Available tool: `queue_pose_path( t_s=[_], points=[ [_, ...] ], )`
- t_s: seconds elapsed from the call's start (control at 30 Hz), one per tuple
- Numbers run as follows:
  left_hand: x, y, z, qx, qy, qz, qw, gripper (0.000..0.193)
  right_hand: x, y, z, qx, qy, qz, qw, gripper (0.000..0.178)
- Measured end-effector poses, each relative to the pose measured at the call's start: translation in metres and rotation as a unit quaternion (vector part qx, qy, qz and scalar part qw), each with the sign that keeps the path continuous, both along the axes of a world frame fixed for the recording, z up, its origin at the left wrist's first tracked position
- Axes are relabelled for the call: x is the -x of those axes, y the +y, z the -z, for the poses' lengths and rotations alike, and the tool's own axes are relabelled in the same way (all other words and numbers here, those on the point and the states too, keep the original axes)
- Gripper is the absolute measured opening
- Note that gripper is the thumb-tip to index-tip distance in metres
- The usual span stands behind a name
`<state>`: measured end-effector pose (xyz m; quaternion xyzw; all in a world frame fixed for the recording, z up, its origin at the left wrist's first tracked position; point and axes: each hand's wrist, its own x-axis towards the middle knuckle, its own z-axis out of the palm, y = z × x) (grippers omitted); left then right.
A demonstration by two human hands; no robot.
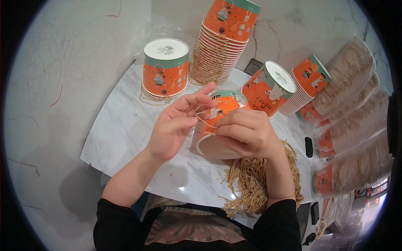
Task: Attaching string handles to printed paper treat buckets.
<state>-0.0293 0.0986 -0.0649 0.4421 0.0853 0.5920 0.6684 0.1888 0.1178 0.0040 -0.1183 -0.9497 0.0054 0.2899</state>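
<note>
An orange paper bucket point(228, 104) with a green band lies tilted on the table, its open white-rimmed mouth towards me. My right hand point(249, 131) pinches a thin tan cord point(206, 122) over the bucket's side, near the rim. At the bucket's left, my left hand point(178, 123) has the other stretch of cord at its thumb and curled fingers, with the index finger raised. Part of the bucket's mouth is hidden behind my right hand. Under my right forearm lies a heap of loose tan cords point(249, 182).
A marbled white table point(121, 138) meets the wall. Behind stand an upturned bucket point(165, 77), a tall bucket stack with cords point(220, 54), another upturned bucket point(268, 90) and a shorter stack point(301, 85). Several plastic-wrapped stacks point(351, 159) line the right. A wall socket point(253, 67) is behind.
</note>
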Motion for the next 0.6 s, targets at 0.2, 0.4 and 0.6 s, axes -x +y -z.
queue_pose_path(
  t_s=[0.2, 0.4, 0.6],
  points=[
    [0.000, 0.002, 0.009, -0.087, 0.088, -0.160, 0.979, 0.043, -0.004, -0.002, -0.007, 0.084, 0.044, 0.011, 0.995, 0.017],
    [-0.003, -0.001, 0.001, -0.262, 0.232, -0.419, 0.838, 0.039, -0.006, -0.011, -0.019, 0.247, 0.100, 0.050, 0.963, 0.011],
    [-0.001, -0.006, 0.003, -0.312, 0.276, -0.427, 0.802, 0.028, -0.001, -0.026, -0.016, 0.478, 0.197, 0.115, 0.848, 0.011]
  ],
)
